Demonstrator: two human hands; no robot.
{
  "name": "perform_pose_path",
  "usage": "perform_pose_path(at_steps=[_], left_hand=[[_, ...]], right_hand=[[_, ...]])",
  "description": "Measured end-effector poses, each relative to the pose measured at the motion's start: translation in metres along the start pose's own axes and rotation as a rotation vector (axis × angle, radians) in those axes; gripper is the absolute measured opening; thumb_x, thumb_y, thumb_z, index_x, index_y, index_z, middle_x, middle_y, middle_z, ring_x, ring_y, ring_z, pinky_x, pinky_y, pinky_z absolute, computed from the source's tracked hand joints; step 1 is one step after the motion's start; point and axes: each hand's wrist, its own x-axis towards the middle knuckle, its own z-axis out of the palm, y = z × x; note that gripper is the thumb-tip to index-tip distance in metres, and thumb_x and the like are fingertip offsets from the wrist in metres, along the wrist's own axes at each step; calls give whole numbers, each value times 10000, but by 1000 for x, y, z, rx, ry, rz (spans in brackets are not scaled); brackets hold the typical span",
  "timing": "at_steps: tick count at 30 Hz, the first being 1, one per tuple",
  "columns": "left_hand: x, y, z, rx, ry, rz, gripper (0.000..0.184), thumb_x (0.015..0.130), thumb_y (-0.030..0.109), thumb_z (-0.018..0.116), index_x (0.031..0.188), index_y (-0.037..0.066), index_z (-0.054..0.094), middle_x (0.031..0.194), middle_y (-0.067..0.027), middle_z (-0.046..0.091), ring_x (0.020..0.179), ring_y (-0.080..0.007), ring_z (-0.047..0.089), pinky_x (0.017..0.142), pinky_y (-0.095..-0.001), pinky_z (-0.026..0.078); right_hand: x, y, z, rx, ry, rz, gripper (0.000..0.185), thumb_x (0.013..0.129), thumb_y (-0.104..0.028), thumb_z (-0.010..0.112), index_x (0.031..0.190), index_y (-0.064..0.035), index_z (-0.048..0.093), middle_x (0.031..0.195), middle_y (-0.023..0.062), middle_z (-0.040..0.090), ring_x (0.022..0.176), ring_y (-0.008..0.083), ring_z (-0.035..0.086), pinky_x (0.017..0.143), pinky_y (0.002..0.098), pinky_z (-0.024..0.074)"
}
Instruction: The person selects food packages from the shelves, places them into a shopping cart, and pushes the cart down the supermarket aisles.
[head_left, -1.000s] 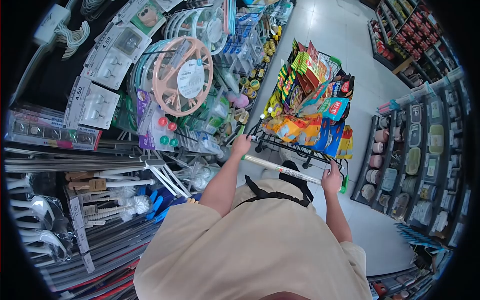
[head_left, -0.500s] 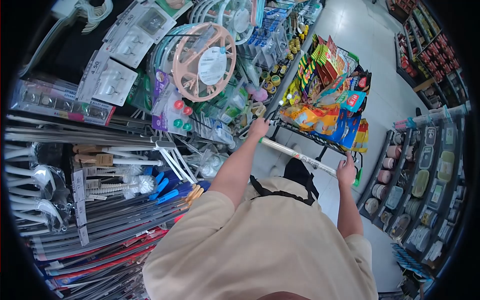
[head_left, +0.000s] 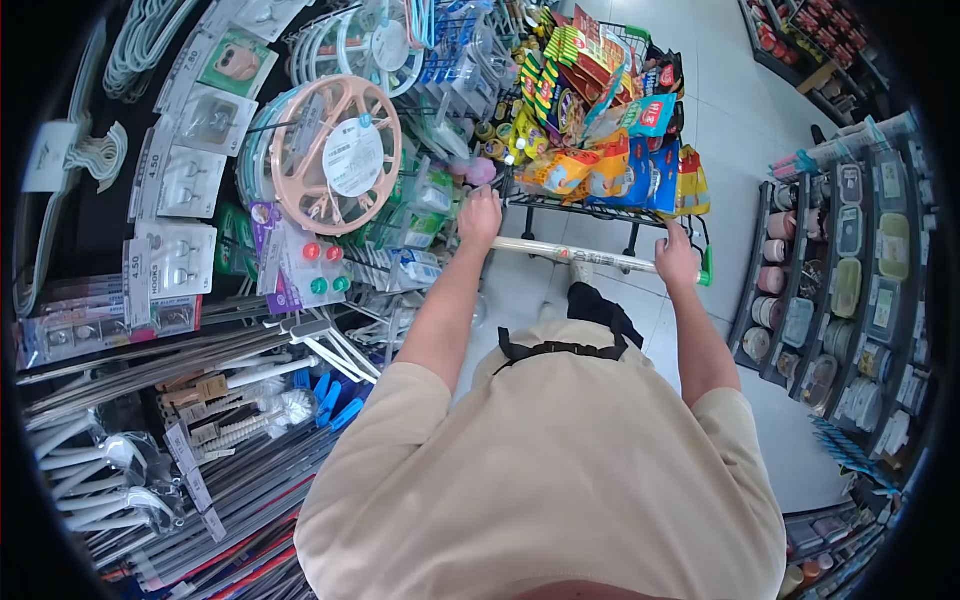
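A shopping cart's pale handle bar (head_left: 575, 254) runs across in front of me. My left hand (head_left: 480, 218) is closed around its left end, close to the hanging goods of the shelf. Near the green-tipped right end, my right hand (head_left: 678, 257) grips the same bar, its fingers partly hidden. Beyond the bar, the black wire cart (head_left: 590, 208) is heaped with bagged snacks. Orange bags (head_left: 605, 172) lie nearest me, with a blue bag (head_left: 660, 180) and a yellow bag (head_left: 692, 185) to their right. Red and green packets (head_left: 590, 60) stand farther forward.
At left, a display holds a round pink clothes-drying rack (head_left: 337, 155), packs of hooks (head_left: 180, 260), hangers and brushes (head_left: 275, 410). Shelves of food containers (head_left: 848, 290) stand at right. Pale floor tiles (head_left: 720, 130) run between them, with more shelves at the far right.
The cart and both hands sit higher and farther left in view, and the handle slopes less. The left-hand display has shifted left and downward. Both hands keep their hold on the bar.
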Motion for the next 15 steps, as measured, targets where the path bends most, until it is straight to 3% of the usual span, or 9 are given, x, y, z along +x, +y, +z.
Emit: perform_pose_path(at_steps=[2,3,5,6,9,11,15], left_hand=[[11,1,4,78,226,329,287,981,269,611,1169,60,666,1207,-149,692,1163,-332,619,1029,-457,482],[17,4,4,77,229,330,287,981,269,611,1169,60,666,1207,-149,692,1163,-332,619,1029,-457,482],[27,11,6,93,389,757,335,963,290,635,1204,61,675,1211,-141,696,1179,-318,624,1055,-454,463],[28,17,8,91,388,765,335,963,290,635,1204,61,675,1211,-141,696,1179,-318,624,1055,-454,463],[25,38,19,-70,109,585,421,988,384,623,1221,40,690,1270,-150,686,1247,-326,599,1092,-463,443],[30,37,18,-161,43,599,480,1002,430,596,1259,32,671,1302,-158,671,1258,-331,592,1111,-478,428],[45,40,6,-93,-13,688,504,1007,428,577,1344,55,613,1380,-169,611,1288,-352,560,1115,-474,421]], right_hand=[[14,-1,1,-6,-13,-5,442,928,-166,521,1365,-107,555,1391,142,605,1219,344,614,973,485,531],[20,-2,1,-6,-10,-6,442,928,-166,521,1365,-107,555,1391,142,605,1219,344,614,973,485,531],[29,-4,2,-44,-26,-31,454,934,-172,518,1379,-87,548,1399,146,601,1220,342,618,979,477,531],[35,-6,2,-50,-54,-25,457,941,-173,517,1386,-73,544,1416,141,593,1251,328,603,1000,478,519],[50,-11,3,-98,-32,-48,451,948,-170,513,1388,-77,545,1434,124,583,1296,305,575,1017,486,499],[56,-14,5,-125,-48,-34,436,962,-173,514,1385,-75,547,1441,115,578,1323,279,554,1057,505,453],[72,-18,5,-322,-70,-207,402,999,-218,495,1365,-65,563,1423,100,592,1325,285,545,1123,535,379]])
